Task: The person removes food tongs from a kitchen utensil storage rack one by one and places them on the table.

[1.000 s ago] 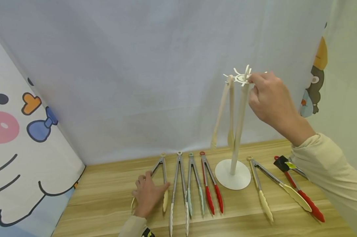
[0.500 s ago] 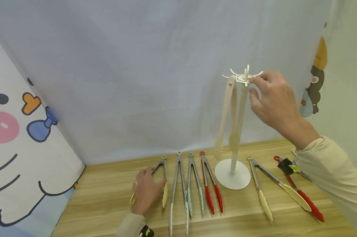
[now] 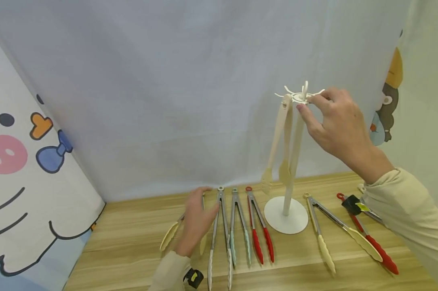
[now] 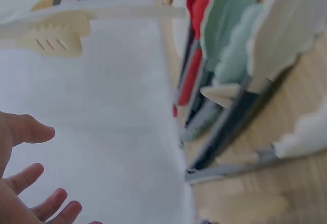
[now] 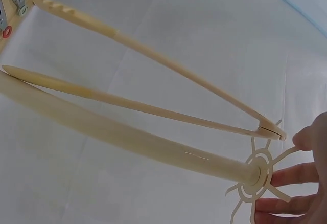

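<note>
My right hand [image 3: 337, 121] holds the hooked ring [image 3: 300, 97] on top of a white stand [image 3: 288, 210], thumb and fingers at its hooks. From one hook hang pale tongs [image 3: 277, 137] with cream-yellow heads, also seen in the right wrist view beside the pole [image 5: 127, 132]. My left hand [image 3: 197, 218] is over the leftmost yellow-tipped tongs [image 3: 169, 236], covering their middle. The left wrist view shows the left hand [image 4: 30, 183] with its fingers apart and nothing in them.
Right of the left hand lie white-tipped [image 3: 220, 234], mint-tipped [image 3: 240, 226] and red-tipped tongs [image 3: 259, 226]. Beyond the stand are more yellow-tipped tongs [image 3: 337, 222] and red ones [image 3: 382, 254], partly under the right forearm. A pale cloth backs the table.
The ring has turned a little and the hanging tongs have swung with it. My right thumb has come up to the ring. My left hand has moved up and right over the leftmost tongs.
</note>
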Demonstrator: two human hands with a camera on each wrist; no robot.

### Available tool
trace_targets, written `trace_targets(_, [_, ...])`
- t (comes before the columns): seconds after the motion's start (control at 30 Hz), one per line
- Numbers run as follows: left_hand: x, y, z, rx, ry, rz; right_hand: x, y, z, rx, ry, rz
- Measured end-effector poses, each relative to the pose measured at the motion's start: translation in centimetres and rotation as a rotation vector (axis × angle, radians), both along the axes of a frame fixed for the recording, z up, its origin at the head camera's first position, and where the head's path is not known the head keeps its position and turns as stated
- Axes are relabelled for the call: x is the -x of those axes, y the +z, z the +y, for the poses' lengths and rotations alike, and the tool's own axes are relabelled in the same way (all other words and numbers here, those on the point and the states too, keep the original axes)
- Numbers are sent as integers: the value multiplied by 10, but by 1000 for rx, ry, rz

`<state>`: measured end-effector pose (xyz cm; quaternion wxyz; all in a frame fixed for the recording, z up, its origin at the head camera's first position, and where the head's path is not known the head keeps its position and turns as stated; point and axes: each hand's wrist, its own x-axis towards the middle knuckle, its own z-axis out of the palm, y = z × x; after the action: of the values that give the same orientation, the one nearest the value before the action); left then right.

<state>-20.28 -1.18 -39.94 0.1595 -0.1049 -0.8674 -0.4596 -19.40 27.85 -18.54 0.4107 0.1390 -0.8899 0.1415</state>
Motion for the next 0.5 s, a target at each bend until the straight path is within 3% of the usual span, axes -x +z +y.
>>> trace_targets(0.23, [-4,21,22,-82,-86,75,-1,0,-1,-1,-6,-14])
trace_targets(0.5, [-2,37,40,-111,-172,41,0,0,-1,5,-10,-17])
